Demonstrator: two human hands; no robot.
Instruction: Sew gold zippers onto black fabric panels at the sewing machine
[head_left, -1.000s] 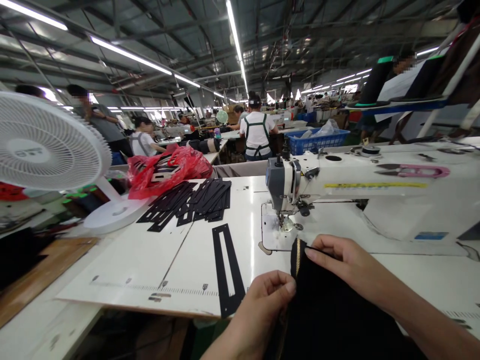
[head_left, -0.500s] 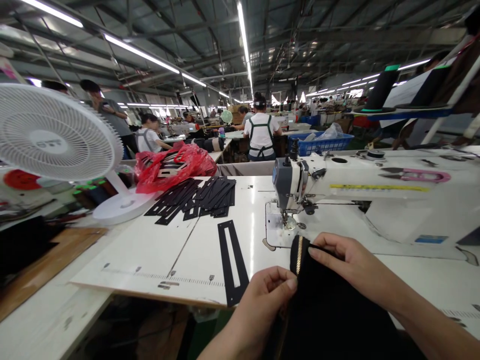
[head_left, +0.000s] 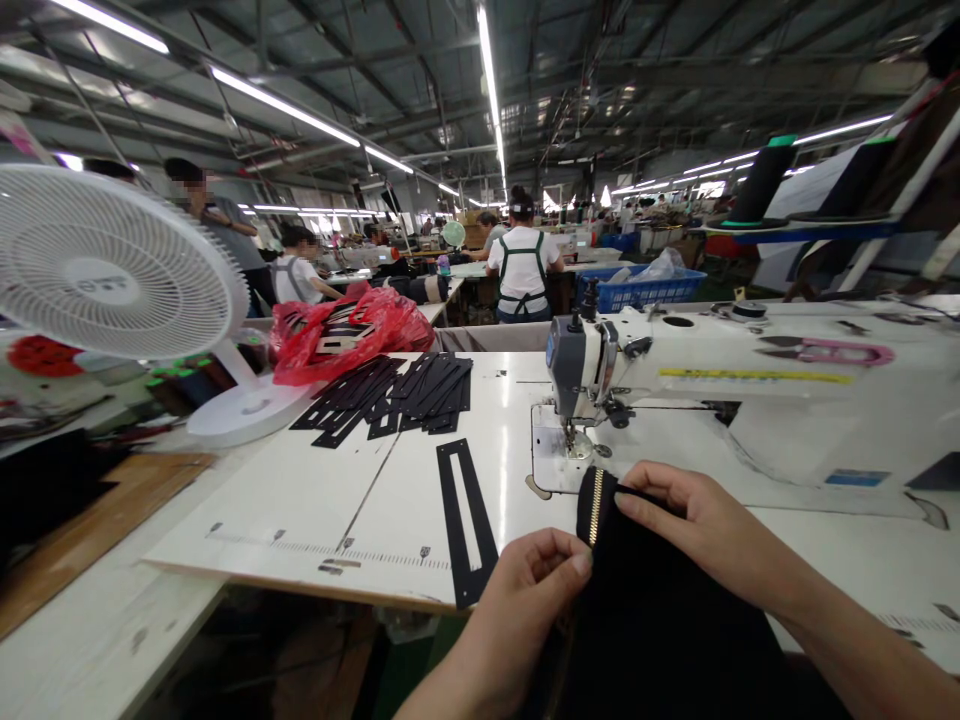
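Black fabric (head_left: 660,620) with a gold zipper (head_left: 596,508) hangs between my hands at the front edge of the sewing table. My left hand (head_left: 536,590) pinches its left edge beside the lower end of the visible zipper teeth. My right hand (head_left: 679,505) pinches the fabric's upper edge, right of the zipper. Just beyond the fabric's top is the needle area of a white sewing machine (head_left: 675,365). A black slotted frame piece (head_left: 452,510) lies flat on the table, left of my hands.
A pile of black slotted pieces (head_left: 420,392) lies by a red plastic bag (head_left: 352,330). At left stands a white fan (head_left: 251,405). Scissors with a pink handle (head_left: 844,352) rest on the machine. People work beyond, near a blue basket (head_left: 645,290).
Both hands and the fabric have barely shifted, a touch to the left. The grips look the same.
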